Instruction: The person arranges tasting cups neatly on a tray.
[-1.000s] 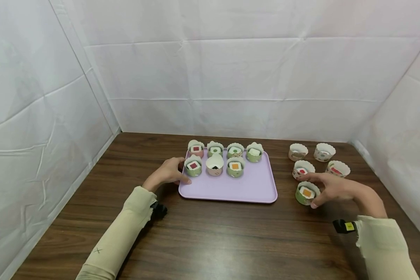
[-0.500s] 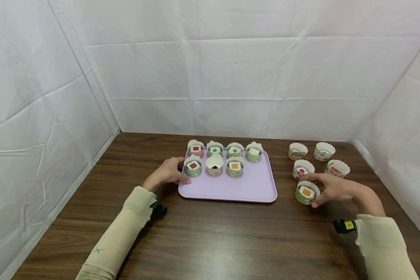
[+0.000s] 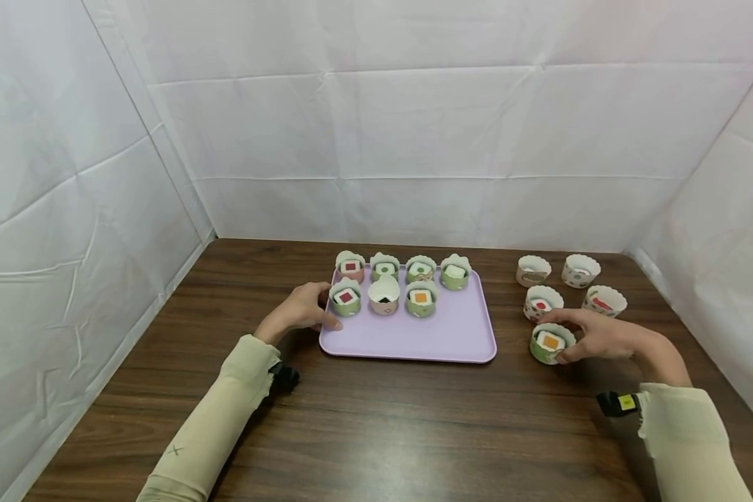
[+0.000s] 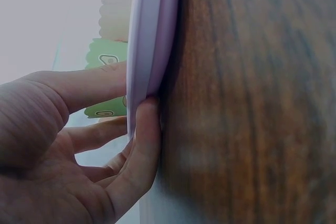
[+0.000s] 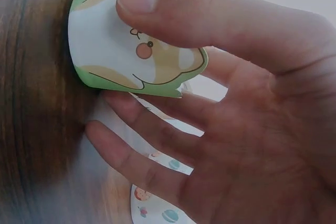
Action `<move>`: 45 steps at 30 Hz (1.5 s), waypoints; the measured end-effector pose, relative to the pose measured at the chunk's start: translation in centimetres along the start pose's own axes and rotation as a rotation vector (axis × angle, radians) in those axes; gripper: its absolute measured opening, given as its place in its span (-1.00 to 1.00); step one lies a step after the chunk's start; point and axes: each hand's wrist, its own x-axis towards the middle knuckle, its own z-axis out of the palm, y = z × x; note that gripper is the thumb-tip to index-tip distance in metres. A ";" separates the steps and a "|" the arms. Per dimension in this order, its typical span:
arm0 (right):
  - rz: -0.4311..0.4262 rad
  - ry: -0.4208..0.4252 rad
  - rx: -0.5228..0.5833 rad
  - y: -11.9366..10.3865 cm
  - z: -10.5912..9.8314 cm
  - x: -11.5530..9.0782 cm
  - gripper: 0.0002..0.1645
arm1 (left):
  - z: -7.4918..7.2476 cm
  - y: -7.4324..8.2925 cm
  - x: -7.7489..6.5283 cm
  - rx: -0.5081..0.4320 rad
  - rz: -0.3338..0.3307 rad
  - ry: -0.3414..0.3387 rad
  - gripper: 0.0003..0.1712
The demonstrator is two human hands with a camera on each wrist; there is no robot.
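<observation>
Right hand [image 3: 596,336], right of frame, pinches green cup [image 3: 541,353] between thumb and fingers, lower fingers spread loose; cup upright, whether touching table [image 3: 383,432] cannot tell; block [image 3: 550,341] inside; left hand [image 3: 301,307], left of centre, grips tray [image 3: 408,339] by left rim; cup likely light, thin-walled, easily crushed; best held softly by opposite walls, below wavy rim; block probably loose, so keep level.

Twelve scalloped paper cups [image 3: 421,309]: seven on one lilac tray [image 3: 414,341], in rows of four and three, and five on one tabletop [image 3: 383,432]. One left hand [image 3: 300,307], one right hand [image 3: 602,336] and two black wrist cameras [image 3: 284,378] also show.
</observation>
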 end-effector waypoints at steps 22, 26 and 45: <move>-0.034 0.072 0.018 -1.6 -0.2 -0.2 -0.34 | 0.0 -0.1 -0.1 0.004 -0.004 0.001 -0.16; -0.060 0.106 0.015 -2.4 -0.2 -0.1 -0.37 | 0.1 -0.1 -0.1 0.003 -0.007 0.001 -0.17; -0.105 0.286 -0.053 -4.9 1.0 3.8 -0.46 | 0.0 0.0 -0.1 -0.009 -0.018 0.003 -0.14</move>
